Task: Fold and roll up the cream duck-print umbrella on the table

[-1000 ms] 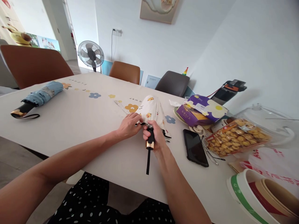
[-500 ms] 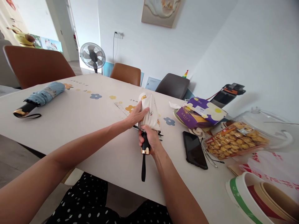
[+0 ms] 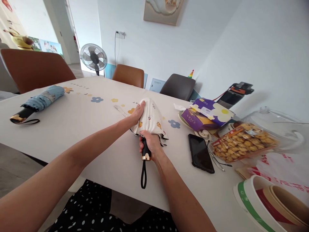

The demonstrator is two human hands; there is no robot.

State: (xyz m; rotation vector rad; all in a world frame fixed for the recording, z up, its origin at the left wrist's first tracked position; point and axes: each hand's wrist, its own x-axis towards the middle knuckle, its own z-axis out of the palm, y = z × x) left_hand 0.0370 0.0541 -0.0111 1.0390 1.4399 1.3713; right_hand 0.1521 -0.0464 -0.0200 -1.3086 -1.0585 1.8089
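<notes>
A cream folding umbrella (image 3: 151,119) with small cartoon prints lies over the table in front of me, its canopy loosely gathered. My right hand (image 3: 151,144) is wrapped around its black handle, just below the canopy's lower edge. A gold-coloured cap and a black wrist strap (image 3: 144,175) hang out toward me. Along the canopy's left side, my left hand (image 3: 138,115) grips the fabric; most of its fingers are hidden. A blue folded umbrella (image 3: 45,97) with a black and gold handle rests at the table's left.
To the right on the table (image 3: 106,129) are a black phone (image 3: 201,153), glasses (image 3: 218,161), a purple box (image 3: 202,116), a clear tub of cookies (image 3: 243,143) and white rolls (image 3: 251,206). A dark bottle (image 3: 233,96) stands behind. Chairs and a fan (image 3: 94,58) are beyond.
My left hand has shifted from lying across the canopy to its left side. The canopy looks wider at its lower edge, and the handle has moved slightly left with my right hand.
</notes>
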